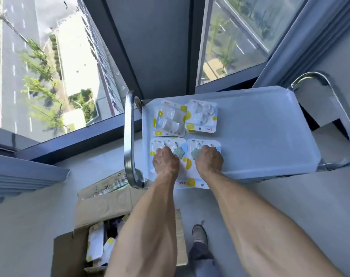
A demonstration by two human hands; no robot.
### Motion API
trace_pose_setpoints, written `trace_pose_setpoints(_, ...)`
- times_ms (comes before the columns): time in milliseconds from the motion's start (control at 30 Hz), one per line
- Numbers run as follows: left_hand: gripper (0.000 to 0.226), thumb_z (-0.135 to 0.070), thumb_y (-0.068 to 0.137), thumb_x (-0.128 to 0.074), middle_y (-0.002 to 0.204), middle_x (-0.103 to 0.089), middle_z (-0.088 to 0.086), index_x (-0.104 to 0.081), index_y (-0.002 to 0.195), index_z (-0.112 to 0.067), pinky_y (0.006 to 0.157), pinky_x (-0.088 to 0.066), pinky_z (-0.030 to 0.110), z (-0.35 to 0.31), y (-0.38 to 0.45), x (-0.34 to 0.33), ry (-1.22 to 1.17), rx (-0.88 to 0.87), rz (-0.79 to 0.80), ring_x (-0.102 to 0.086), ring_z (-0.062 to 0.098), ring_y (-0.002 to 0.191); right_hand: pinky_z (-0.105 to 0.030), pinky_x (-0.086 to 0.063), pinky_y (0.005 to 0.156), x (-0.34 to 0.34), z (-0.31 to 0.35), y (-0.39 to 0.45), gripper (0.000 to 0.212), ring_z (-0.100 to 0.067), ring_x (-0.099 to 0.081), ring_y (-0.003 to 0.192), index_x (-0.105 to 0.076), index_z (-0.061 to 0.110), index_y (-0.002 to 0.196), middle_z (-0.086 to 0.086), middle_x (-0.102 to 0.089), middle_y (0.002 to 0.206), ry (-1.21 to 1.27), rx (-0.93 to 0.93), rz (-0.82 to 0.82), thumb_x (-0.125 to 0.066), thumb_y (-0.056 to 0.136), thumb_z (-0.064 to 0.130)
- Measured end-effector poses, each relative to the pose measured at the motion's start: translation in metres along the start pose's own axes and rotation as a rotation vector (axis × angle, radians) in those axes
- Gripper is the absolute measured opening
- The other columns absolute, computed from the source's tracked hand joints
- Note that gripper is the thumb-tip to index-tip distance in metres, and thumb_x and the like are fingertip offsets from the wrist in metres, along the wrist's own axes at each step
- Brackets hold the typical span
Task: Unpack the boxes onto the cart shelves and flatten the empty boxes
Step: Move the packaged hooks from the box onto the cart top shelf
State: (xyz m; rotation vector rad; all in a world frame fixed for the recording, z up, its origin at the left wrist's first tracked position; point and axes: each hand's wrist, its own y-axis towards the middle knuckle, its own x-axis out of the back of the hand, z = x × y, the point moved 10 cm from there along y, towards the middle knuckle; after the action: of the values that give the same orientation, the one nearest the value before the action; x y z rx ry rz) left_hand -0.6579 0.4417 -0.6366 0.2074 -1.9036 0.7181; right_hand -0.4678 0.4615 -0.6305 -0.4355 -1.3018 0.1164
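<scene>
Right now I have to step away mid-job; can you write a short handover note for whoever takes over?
Left hand: curled on the near-left hook pack, setting it on the cart's top shelf.
Right hand: curled on the near-right hook pack.
Done: two packs and already lie at the far left of the shelf, making four in a block.
Left: the open cardboard box on the floor below the cart still holds more packs. Empty it, then flatten it. The shelf's right side is free.
</scene>
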Motion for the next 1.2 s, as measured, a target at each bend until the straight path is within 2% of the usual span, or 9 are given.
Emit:
trace_pose_setpoints(200,0.012,-0.009,0.092,-0.049,0.103,-0.058,0.015,-0.06,0.088,-0.005,0.068,-0.033,0.035,-0.008,0.022,0.003,-0.009,0.014,-0.066,-0.059,0.036,0.091,-0.037,-0.049,0.082,0.002,0.014,0.035,0.025,-0.031,-0.062,0.105,-0.057,0.008,0.114,-0.012,-0.06,0.116,-0.059,0.041,-0.052,-0.047,0.092,0.007)
trace_pose_setpoints(333,0.013,-0.014,0.095,-0.049,0.106,-0.056,0.015,-0.059,0.097,-0.006,0.07,-0.034,0.035,-0.006,0.025,0.005,-0.033,0.022,-0.066,-0.058,0.036,0.095,-0.037,-0.048,0.083,-0.001,0.014,0.039,0.026,-0.031,-0.06,0.106,-0.055,0.009,0.116,-0.012,-0.058,0.116,-0.065,0.047,-0.006,-0.047,0.091,0.008)
trace_pose_setpoints(500,0.026,-0.033,0.095,-0.051,0.109,-0.052,0.011,-0.052,0.11,-0.012,0.069,-0.038,0.036,-0.003,0.007,0.015,-0.014,-0.004,-0.096,-0.057,0.033,0.095,-0.04,-0.045,0.083,0.004,0.02,0.027,0.032,-0.034,-0.055,0.108,-0.051,0.01,0.124,-0.016,-0.046,0.125,-0.07,0.033,-0.015,-0.049,0.091,0.01)
trace_pose_setpoints(633,0.018,-0.023,0.096,-0.046,0.108,-0.054,0.012,-0.051,0.108,-0.011,0.066,-0.037,0.036,0.01,-0.014,0.02,-0.01,-0.046,-0.075,-0.059,0.034,0.085,-0.041,-0.044,0.079,0.004,0.027,0.005,0.032,-0.035,-0.054,0.105,-0.05,0.009,0.123,-0.017,-0.043,0.125,-0.065,0.045,-0.058,-0.048,0.091,0.007)
trace_pose_setpoints(733,0.014,-0.019,0.095,-0.045,0.107,-0.057,0.012,-0.053,0.103,-0.011,0.072,-0.042,0.039,0.029,-0.04,0.011,-0.024,-0.067,-0.006,-0.06,0.035,0.089,-0.04,-0.046,0.081,-0.01,0.03,-0.02,0.03,-0.037,-0.056,0.106,-0.054,0.007,0.119,-0.018,-0.049,0.122,0.045,0.006,-0.03,-0.051,0.089,0.009)
trace_pose_setpoints(833,0.015,-0.018,0.094,-0.045,0.106,-0.061,0.015,-0.055,0.103,-0.011,0.08,-0.044,0.04,0.063,-0.072,-0.004,-0.022,-0.051,0.082,-0.06,0.036,0.097,-0.038,-0.048,0.085,-0.034,0.029,-0.055,0.027,-0.037,-0.059,0.106,-0.061,0.007,0.114,-0.018,-0.06,0.116,0.188,-0.113,0.031,-0.053,0.089,0.013)
trace_pose_setpoints(967,0.022,-0.017,0.091,-0.047,0.107,-0.066,0.016,-0.062,0.107,-0.012,0.083,-0.046,0.038,0.13,-0.1,-0.013,-0.061,0.011,0.148,-0.061,0.036,0.104,-0.038,-0.052,0.087,-0.077,0.045,-0.108,0.029,-0.036,-0.063,0.107,-0.066,0.01,0.113,-0.018,-0.065,0.116,0.196,-0.178,0.121,-0.056,0.086,0.016)
trace_pose_setpoints(1100,0.023,-0.02,0.091,-0.049,0.11,-0.066,0.014,-0.063,0.106,-0.011,0.085,-0.046,0.035,0.221,-0.116,-0.016,-0.05,0.083,0.237,-0.061,0.034,0.106,-0.036,-0.052,0.084,-0.129,0.066,-0.168,0.026,-0.034,-0.064,0.104,-0.068,0.01,0.108,-0.015,-0.067,0.113,0.215,-0.214,0.18,-0.06,0.083,0.017)
trace_pose_setpoints(1200,0.025,-0.016,0.087,-0.05,0.113,-0.067,0.016,-0.065,0.105,-0.008,0.085,-0.049,0.035,0.302,-0.128,-0.02,-0.006,0.13,0.293,-0.062,0.035,0.107,-0.034,-0.05,0.08,-0.175,0.077,-0.219,0.028,-0.034,-0.064,0.106,-0.066,0.01,0.11,-0.015,-0.065,0.116,0.25,-0.318,0.197,-0.06,0.083,0.018)
